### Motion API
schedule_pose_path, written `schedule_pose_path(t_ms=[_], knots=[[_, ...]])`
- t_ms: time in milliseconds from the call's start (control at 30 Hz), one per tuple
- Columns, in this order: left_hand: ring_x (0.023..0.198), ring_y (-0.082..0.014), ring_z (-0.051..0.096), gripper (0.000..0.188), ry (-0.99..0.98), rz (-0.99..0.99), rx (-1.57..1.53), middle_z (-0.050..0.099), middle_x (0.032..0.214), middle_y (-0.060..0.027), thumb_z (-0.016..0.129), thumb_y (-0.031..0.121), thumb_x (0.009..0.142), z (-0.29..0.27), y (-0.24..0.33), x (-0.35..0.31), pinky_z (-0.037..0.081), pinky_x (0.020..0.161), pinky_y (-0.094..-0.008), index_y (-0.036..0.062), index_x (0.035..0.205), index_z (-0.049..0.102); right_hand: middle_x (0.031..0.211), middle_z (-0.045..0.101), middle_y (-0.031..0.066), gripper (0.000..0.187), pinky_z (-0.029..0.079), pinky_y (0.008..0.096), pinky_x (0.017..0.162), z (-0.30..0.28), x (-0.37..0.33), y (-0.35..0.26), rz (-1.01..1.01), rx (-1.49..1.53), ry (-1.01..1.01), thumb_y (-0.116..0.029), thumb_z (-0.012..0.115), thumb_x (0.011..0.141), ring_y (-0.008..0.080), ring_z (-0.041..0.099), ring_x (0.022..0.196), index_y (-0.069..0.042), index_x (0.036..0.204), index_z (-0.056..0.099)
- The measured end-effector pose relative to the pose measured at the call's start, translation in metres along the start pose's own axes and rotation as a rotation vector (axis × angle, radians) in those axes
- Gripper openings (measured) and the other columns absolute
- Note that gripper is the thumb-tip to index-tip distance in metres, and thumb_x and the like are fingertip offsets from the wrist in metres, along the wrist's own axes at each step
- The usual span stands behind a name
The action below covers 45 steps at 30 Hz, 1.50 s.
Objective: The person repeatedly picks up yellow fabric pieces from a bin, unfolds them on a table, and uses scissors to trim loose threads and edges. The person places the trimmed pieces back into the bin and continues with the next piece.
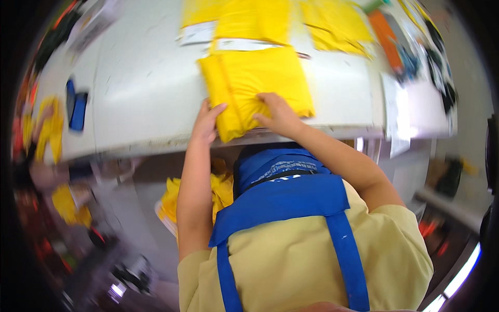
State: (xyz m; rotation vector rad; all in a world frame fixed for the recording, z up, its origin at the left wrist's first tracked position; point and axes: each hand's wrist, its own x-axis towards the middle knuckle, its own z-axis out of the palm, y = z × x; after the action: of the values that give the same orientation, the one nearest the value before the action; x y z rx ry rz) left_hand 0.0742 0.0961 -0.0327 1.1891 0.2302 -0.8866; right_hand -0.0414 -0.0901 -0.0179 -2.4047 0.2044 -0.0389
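A folded yellow cloth bundle lies at the near edge of the white table, with a seam running down its left part. At its near left corner my left hand grips the edge, thumb on top and the other fingers partly hidden at the side. My right hand rests on the bundle's near part, its thumb and fingers closing on creased fabric. Just behind lie more folded yellow pieces, with a white sheet showing between them and the bundle.
Another yellow stack lies at the far right, near an orange object. A blue object sits at the table's left. Beyond it, another person's hand touches yellow cloth. Below the table edge is a container of yellow fabric.
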Motion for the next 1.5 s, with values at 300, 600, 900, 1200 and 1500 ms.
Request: schedule_pose_path(t_ms=[300,600,900,1200,1500], knots=[[0.116,-0.0264,0.049,0.053,-0.531,0.677,0.778,0.048,0.126,-0.0197,0.072,0.009,0.073,0.176,0.018,-0.129,0.042,0.094,-0.037,0.003,0.116,0.041,0.135,0.037,0.0199,0.076,0.038,0.0396,0.1,-0.122,-0.154,-0.067,0.262,1.014,0.435,-0.032,0.069,0.081,0.029,0.042,0.123,0.0,0.136,0.029],[0.127,-0.0348,0.039,0.054,-2.008,0.283,1.04,0.038,0.14,-0.0199,0.064,0.024,0.082,0.345,-0.087,-0.174,0.032,0.105,-0.04,0.007,0.129,0.046,0.111,0.057,0.0158,0.043,0.053,0.034,0.081,-0.134,-0.392,0.012,0.515,1.689,1.446,-0.015,0.054,0.087,0.0236,0.062,0.091,0.006,0.122,0.044],[0.115,-0.0195,0.049,0.047,-1.36,-0.38,1.223,0.049,0.127,-0.0108,0.06,0.014,0.087,0.347,-0.21,-0.128,0.04,0.097,-0.0321,0.0076,0.131,0.045,0.11,0.056,0.0144,0.041,0.048,0.0348,0.089,-0.04,-0.536,0.229,0.887,1.389,1.642,-0.003,0.053,0.082,0.0246,0.058,0.101,0.006,0.122,0.044],[0.115,-0.0177,0.05,0.045,-0.924,-0.408,1.097,0.049,0.129,-0.0089,0.056,0.007,0.088,0.332,-0.236,-0.126,0.04,0.097,-0.0295,0.0045,0.131,0.043,0.12,0.051,0.0152,0.053,0.054,0.039,0.078,-0.12,-0.578,0.413,1.319,1.302,1.504,-0.028,0.058,0.088,0.0266,0.06,0.092,-0.001,0.129,0.039],[0.107,-0.0198,0.054,0.042,-0.306,-0.28,0.914,0.053,0.125,-0.0125,0.058,0.013,0.087,0.125,-0.277,-0.138,0.043,0.093,-0.0298,0.0024,0.127,0.047,0.098,0.057,0.0064,0.028,0.053,0.0374,0.068,-0.05,-0.51,0.406,1.276,1.095,0.674,-0.027,0.05,0.09,0.0222,0.061,0.082,-0.01,0.111,0.05]])
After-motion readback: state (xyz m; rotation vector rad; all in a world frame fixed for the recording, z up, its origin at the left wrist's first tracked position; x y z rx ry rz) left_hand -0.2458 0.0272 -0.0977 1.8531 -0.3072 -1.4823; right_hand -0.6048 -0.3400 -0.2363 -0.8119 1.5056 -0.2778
